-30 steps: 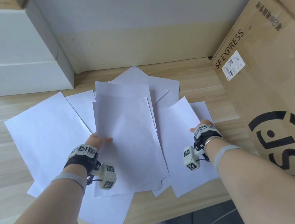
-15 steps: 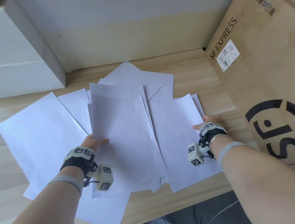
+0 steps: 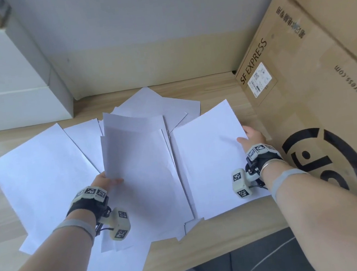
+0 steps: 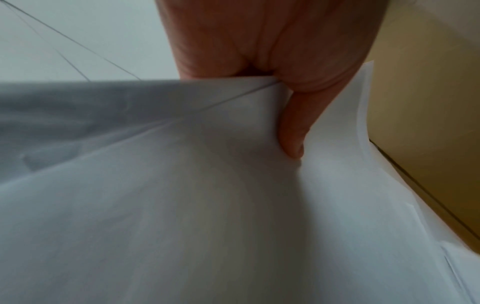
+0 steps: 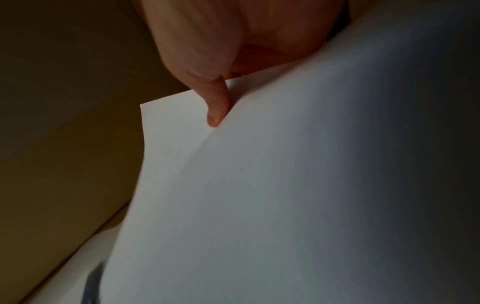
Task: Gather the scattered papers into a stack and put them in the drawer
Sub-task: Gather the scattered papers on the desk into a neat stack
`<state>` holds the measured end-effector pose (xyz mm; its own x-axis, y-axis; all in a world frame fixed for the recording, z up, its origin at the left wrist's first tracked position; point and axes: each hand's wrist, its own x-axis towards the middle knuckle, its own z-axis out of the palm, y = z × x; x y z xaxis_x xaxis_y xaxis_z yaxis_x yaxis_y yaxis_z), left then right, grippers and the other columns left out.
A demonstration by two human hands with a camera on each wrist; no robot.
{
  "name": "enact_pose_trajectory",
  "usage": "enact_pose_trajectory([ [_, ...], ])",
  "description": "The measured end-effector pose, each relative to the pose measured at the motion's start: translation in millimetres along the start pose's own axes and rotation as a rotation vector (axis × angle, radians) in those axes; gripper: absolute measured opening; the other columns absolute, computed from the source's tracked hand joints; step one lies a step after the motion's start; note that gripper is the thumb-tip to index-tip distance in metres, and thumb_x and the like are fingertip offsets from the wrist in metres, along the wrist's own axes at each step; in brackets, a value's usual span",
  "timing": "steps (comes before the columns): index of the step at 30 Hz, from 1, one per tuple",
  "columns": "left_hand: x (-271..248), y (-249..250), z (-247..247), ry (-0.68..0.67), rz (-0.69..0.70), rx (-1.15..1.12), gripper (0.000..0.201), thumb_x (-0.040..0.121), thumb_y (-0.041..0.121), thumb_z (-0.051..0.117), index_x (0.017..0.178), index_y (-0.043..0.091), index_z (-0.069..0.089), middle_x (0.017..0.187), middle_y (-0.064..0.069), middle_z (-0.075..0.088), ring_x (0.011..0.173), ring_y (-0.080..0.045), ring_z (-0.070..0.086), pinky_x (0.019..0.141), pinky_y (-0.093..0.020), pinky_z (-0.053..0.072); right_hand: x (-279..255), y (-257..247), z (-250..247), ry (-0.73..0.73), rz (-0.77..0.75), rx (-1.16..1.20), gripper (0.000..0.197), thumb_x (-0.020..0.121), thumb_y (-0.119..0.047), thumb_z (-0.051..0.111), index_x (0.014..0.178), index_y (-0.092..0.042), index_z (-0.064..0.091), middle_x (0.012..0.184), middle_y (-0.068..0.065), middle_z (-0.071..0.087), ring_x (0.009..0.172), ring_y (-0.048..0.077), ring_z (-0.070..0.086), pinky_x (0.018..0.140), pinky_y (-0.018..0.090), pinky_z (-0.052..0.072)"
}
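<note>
Several white paper sheets lie fanned over the wooden desk (image 3: pixel 222 239). My left hand (image 3: pixel 108 180) pinches the left edge of a small lifted bundle of sheets (image 3: pixel 146 174) in the middle, thumb on top; the left wrist view shows the thumb (image 4: pixel 293 131) pressing those sheets (image 4: pixel 207 205). My right hand (image 3: pixel 250 136) pinches the right edge of a single sheet (image 3: pixel 212 158) raised off the desk beside the bundle; its thumb (image 5: pixel 217 105) lies on that sheet (image 5: pixel 285 195) in the right wrist view. A large sheet (image 3: pixel 39 180) lies flat at the left. No drawer is in view.
A big SF Express cardboard box (image 3: pixel 319 97) stands close against my right hand. White boxes (image 3: pixel 4 79) are stacked at the back left. The grey wall (image 3: pixel 147 36) closes the back. The desk's front edge runs just under my forearms.
My right hand has lifted the right-hand sheet and moved up and right towards the cardboard box. The left hand still holds the middle bundle, slightly raised.
</note>
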<state>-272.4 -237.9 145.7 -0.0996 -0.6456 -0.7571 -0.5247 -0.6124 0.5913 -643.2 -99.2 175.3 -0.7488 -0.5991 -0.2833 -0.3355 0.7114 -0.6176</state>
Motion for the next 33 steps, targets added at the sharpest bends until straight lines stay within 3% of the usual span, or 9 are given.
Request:
enact_pose_trajectory([
  [2,-0.4,0.9,1.6,0.026,0.015,0.031,0.037,0.085,-0.004,0.058,0.122,-0.004,0.054,0.073,-0.007,0.056,0.067,-0.020,0.053,0.083,-0.034,0.040,-0.8,-8.6,-7.4,0.019,-0.038,0.053,0.030,0.084,0.003,0.049,0.110,-0.003,0.063,0.105,0.010,0.068,0.086,0.019,0.055,0.063,0.013,0.044],
  [5,2.2,-0.3,2.6,0.033,0.017,0.035,0.038,0.086,-0.005,0.058,0.124,-0.006,0.054,0.073,-0.006,0.056,0.065,-0.019,0.052,0.082,-0.031,0.038,-1.0,-21.7,-14.7,0.026,-0.027,0.210,0.033,0.085,0.006,0.047,0.115,0.003,0.061,0.098,0.004,0.060,0.087,0.015,0.051,0.044,0.000,0.037],
  [11,6.1,-0.7,1.5,0.028,0.023,0.092,0.041,0.085,-0.004,0.060,0.125,-0.006,0.054,0.106,-0.019,0.059,0.093,-0.025,0.052,0.089,-0.038,0.042,-3.0,-42.6,15.6,-0.083,-0.022,0.222,0.037,0.087,0.007,0.048,0.123,0.002,0.057,0.122,0.020,0.062,0.095,0.016,0.051,0.078,0.023,0.038],
  [17,9.0,-4.5,-0.3,0.007,0.017,0.112,0.040,0.085,-0.001,0.059,0.125,-0.005,0.054,0.101,-0.014,0.057,0.093,-0.026,0.053,0.085,-0.033,0.041,-21.0,-59.1,80.7,-0.248,0.053,0.021,0.037,0.089,0.005,0.041,0.124,0.002,0.052,0.124,0.020,0.060,0.106,0.032,0.059,0.083,0.032,0.045],
  [20,9.0,-7.1,0.9,0.013,0.020,0.098,0.042,0.088,0.012,0.060,0.127,-0.001,0.054,0.116,-0.021,0.061,0.097,-0.027,0.055,0.087,-0.032,0.041,-32.2,-65.4,107.9,-0.348,0.079,-0.094,0.028,0.090,-0.005,0.043,0.115,-0.003,0.055,0.113,0.017,0.062,0.090,0.029,0.057,0.075,0.028,0.041],
  [23,8.6,-8.7,0.9,0.000,0.029,0.085,0.050,0.086,0.024,0.064,0.130,0.003,0.052,0.130,-0.019,0.058,0.117,-0.032,0.056,0.096,-0.033,0.040,-41.6,-75.4,125.8,-0.462,0.084,-0.189,0.022,0.090,-0.015,0.045,0.107,-0.008,0.057,0.097,0.011,0.060,0.081,0.025,0.051,0.072,0.025,0.037],
  [27,7.1,-8.8,-1.3,-0.017,0.026,0.039,0.048,0.081,0.016,0.070,0.124,0.000,0.055,0.118,-0.022,0.063,0.105,-0.035,0.062,0.099,-0.043,0.047,-49.1,-90.7,140.0,-0.555,0.031,-0.251,0.027,0.090,-0.022,0.048,0.110,-0.008,0.060,0.102,0.010,0.060,0.088,0.026,0.055,0.076,0.027,0.040],
  [30,1.8,-6.6,-3.7,-0.049,0.056,-0.011,0.046,0.079,0.008,0.071,0.121,-0.003,0.057,0.102,-0.019,0.064,0.093,-0.031,0.060,0.098,-0.047,0.048,-49.9,-92.5,141.7,-0.545,0.042,-0.261,0.042,0.088,-0.030,0.052,0.122,-0.007,0.056,0.126,0.014,0.057,0.107,0.029,0.058,0.093,0.034,0.044],
  [33,-6.9,5.9,-11.1,-0.057,0.120,-0.056,0.039,0.080,0.009,0.071,0.116,-0.002,0.059,0.089,-0.015,0.065,0.090,-0.031,0.061,0.095,-0.046,0.049,-46.4,-89.7,136.5,-0.526,0.036,-0.125,0.046,0.088,-0.035,0.054,0.127,-0.008,0.051,0.127,0.010,0.058,0.116,0.030,0.055,0.100,0.036,0.043],
])
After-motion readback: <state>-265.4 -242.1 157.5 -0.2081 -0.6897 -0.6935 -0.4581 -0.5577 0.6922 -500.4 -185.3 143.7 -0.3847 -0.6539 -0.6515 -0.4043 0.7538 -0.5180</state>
